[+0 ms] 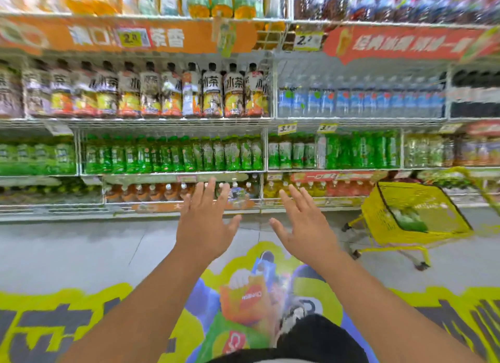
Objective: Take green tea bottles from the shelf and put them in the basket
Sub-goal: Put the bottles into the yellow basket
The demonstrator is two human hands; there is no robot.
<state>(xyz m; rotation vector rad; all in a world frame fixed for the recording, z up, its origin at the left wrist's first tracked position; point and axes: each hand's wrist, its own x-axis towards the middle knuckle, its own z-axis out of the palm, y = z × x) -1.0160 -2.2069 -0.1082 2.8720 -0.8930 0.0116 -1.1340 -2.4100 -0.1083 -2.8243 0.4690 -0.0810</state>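
Head view | left hand [204, 222], right hand [303, 223]: fingers spread, empty | risk: similar green bottles [173, 154], wrong pick | basket [414, 214] far right

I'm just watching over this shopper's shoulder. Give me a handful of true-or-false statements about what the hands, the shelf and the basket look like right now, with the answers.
1. Both hands are empty, fingers spread. True: the left hand and the right hand hold nothing.
2. The yellow basket stands to the person's left. False: it is on the right, on the floor by the shelf.
3. The green tea bottles fill a shelf row above the hands. True.
4. The basket holds nothing. False: something green lies inside, too blurred to name.
5. The left hand grips a bottle cap. False: it touches no bottle.
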